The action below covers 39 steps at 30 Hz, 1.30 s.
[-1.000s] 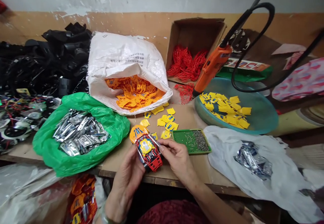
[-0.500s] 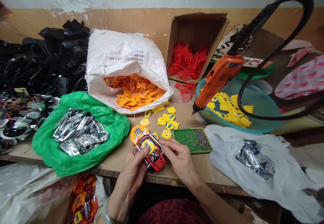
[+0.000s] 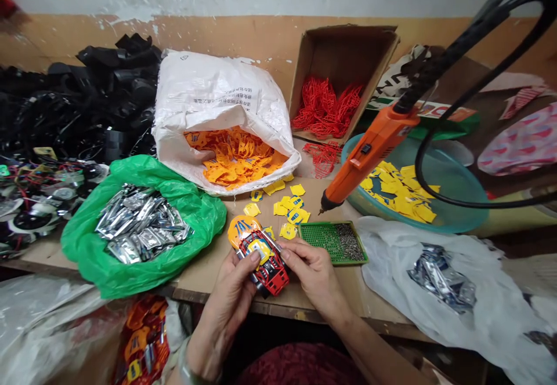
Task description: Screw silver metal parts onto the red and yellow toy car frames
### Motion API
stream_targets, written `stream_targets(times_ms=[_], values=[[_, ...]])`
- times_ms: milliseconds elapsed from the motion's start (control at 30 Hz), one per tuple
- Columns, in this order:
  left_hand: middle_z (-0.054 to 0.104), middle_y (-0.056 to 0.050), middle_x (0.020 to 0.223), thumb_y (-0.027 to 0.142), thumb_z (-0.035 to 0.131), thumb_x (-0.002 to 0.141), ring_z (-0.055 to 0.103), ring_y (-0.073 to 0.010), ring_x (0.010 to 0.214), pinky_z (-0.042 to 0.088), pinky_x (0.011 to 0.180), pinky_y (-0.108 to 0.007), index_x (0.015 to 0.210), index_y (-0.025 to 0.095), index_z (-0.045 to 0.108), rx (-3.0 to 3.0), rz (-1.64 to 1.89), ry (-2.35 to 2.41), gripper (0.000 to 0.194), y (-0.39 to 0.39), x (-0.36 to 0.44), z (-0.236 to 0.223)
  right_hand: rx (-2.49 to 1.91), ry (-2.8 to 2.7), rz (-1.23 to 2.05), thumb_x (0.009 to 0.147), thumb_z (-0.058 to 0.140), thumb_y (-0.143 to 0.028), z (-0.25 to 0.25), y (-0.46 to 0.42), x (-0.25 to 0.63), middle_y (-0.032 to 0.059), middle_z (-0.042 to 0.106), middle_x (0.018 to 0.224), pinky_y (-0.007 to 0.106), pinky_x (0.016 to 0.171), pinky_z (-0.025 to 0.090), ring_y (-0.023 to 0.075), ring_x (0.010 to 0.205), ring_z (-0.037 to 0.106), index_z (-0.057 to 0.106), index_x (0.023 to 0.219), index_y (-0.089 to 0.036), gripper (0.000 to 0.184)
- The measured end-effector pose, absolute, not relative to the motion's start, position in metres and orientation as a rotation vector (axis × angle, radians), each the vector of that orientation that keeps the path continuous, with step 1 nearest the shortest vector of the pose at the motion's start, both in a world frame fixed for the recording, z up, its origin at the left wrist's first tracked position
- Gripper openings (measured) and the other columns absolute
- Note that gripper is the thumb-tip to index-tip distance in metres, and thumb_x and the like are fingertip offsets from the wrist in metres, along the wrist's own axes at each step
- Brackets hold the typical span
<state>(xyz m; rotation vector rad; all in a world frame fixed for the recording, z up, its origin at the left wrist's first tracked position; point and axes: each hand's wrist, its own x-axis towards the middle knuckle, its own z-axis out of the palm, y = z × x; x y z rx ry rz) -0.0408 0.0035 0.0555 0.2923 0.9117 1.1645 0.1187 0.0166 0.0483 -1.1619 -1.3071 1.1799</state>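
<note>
Near the table's front edge my left hand [image 3: 232,289] is wrapped around a toy car [image 3: 273,272] with an orange front and a red frame. Its thumb presses on the yellow piece [image 3: 263,253] in the car's middle. Thumb and fingers of my right hand [image 3: 315,278] pinch the lower end of a silver side strip [image 3: 270,239] along the car's right side. Whether the strip is seated there, I cannot tell. Above and right of the car hangs an orange electric screwdriver [image 3: 365,156], touched by neither hand. A green screw tray [image 3: 319,240] lies just beyond my right hand.
Loose yellow pieces [image 3: 297,215] lie behind the car. A green bag [image 3: 80,251] of silver parts stands left, with a white sack [image 3: 217,89] of orange parts behind. Red frames [image 3: 326,106] fill a cardboard box [image 3: 300,54]. A teal basin [image 3: 474,211] and white bag [image 3: 491,315] are right.
The screwdriver has swung down and slightly left, its tip now above the screw tray. Both hands keep their hold on the car and strip. The whole view has shifted slightly.
</note>
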Motion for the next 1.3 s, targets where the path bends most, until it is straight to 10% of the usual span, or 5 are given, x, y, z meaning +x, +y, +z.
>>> stream_targets(times_ms=[333,1300], values=[[0.079,-0.013,0.105,0.03,0.091,0.07,0.075,-0.0308,0.096,0.06,0.09,-0.042,0.129,0.015,0.063,0.354,1.165,0.911,0.066,0.005,-0.039,0.058,-1.156,-1.257,1.189,0.089,0.068,-0.03,0.05,0.015,0.118,0.008,0.081,0.093,0.034,0.078,0.059,0.0228,0.086,0.073,0.086,0.097,-0.024,0.021],[0.078,-0.014,0.111,0.03,0.088,0.075,0.071,-0.0308,0.109,0.055,0.097,-0.039,0.107,0.015,0.074,0.41,1.055,0.836,0.038,0.003,-0.047,0.047,-1.095,-1.304,1.054,0.09,0.066,-0.021,0.037,0.003,0.112,0.0049,0.064,0.086,0.025,0.07,0.056,0.0171,0.08,0.064,0.085,0.096,-0.025,0.02]])
